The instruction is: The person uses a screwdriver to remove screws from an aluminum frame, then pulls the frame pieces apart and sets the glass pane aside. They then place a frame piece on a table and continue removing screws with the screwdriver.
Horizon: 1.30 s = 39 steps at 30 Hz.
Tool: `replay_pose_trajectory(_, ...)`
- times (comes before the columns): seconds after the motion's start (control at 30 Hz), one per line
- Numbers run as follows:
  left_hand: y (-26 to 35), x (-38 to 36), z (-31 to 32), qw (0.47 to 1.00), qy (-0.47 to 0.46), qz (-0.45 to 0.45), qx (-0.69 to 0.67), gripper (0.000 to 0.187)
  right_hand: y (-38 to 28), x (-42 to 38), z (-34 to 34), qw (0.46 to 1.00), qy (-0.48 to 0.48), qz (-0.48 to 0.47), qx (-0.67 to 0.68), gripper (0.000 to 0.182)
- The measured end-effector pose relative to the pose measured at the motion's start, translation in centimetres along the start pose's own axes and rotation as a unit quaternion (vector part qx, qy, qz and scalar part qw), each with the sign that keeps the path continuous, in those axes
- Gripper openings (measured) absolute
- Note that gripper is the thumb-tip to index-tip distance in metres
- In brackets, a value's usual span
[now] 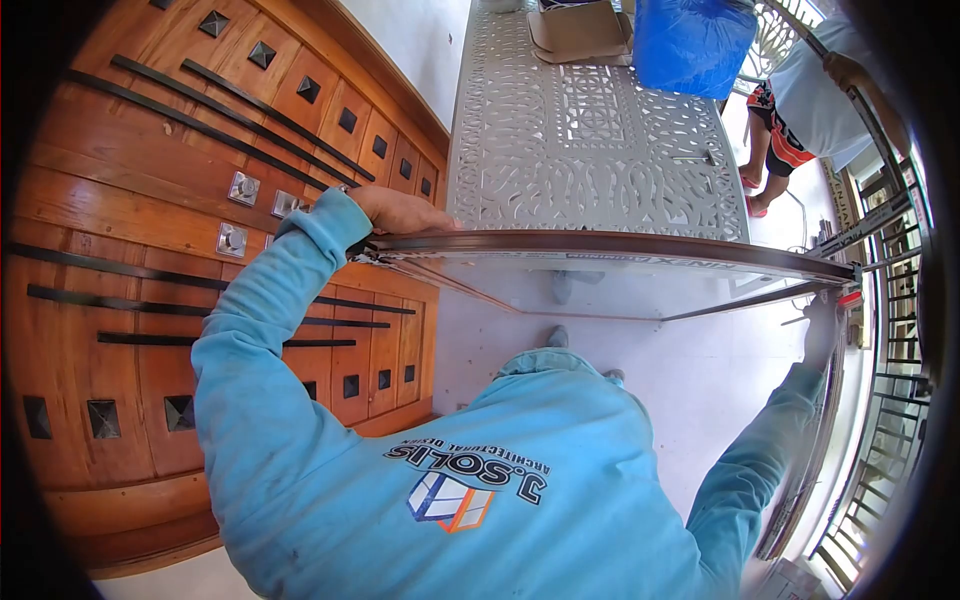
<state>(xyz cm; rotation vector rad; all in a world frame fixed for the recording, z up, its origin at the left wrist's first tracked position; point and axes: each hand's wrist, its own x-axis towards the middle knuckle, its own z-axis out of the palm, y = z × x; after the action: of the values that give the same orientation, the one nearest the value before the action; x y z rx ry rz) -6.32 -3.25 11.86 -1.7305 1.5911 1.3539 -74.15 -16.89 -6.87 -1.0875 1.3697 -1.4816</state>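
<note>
A brown-framed panel (600,243) stands upright across my front, its top rail running left to right and glossy material inside the frame. My left hand (405,212) is closed over its top left corner, fingers along the far side of the rail. At the right end, my right hand (822,325) holds the side of the frame, close to a small red piece (850,299). Shadow hides most of its fingers. Printed lettering shows on the panel's inner face.
A wooden door (120,270) with black bars is close at my left. Beyond the panel stands a silver patterned table (590,190) carrying a blue plastic-covered thing (693,45) and cardboard (580,32). Another person (820,100) holds a dark bar at right, near a slatted railing (880,450).
</note>
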Motion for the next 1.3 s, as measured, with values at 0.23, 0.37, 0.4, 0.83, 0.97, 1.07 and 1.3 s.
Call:
replay_pose_trajectory(0.23,-0.8,-2.9,-0.8,0.996,0.038,0.045,-0.069,0.071,2.8,3.3,-1.8,0.999,-0.006,0.025,0.035,0.032)
replay_pose_trajectory(0.37,-3.2,-1.9,-0.2,0.995,0.069,0.068,-0.022,0.066,3.0,3.9,-1.5,0.999,0.001,0.016,-0.032,0.036)
replay_pose_trajectory(0.4,-3.4,-1.3,-0.4,0.995,0.063,0.078,0.006,0.066,2.3,3.3,-0.5,0.998,0.018,-0.007,-0.066,0.039)
replay_pose_trajectory(0.83,-0.3,-3.5,1.4,0.970,0.189,0.152,0.011,0.052,-4.1,-3.2,4.9,0.984,0.144,-0.032,-0.102,0.040)
replay_pose_trajectory(0.97,2.1,-4.5,2.4,0.958,0.235,0.160,0.037,0.046,-8.9,-6.9,5.2,0.967,0.232,-0.083,0.061,0.030)
replay_pose_trajectory(1.07,3.9,-4.4,3.3,0.941,0.275,0.194,0.041,0.043,-16.6,-11.8,6.9,0.976,0.104,-0.150,0.121,0.019)
replay_pose_trajectory(1.3,7.1,-2.2,4.8,0.896,0.359,0.233,0.118,0.044,-31.5,-21.2,13.1,0.753,-0.459,-0.436,0.178,0.024)
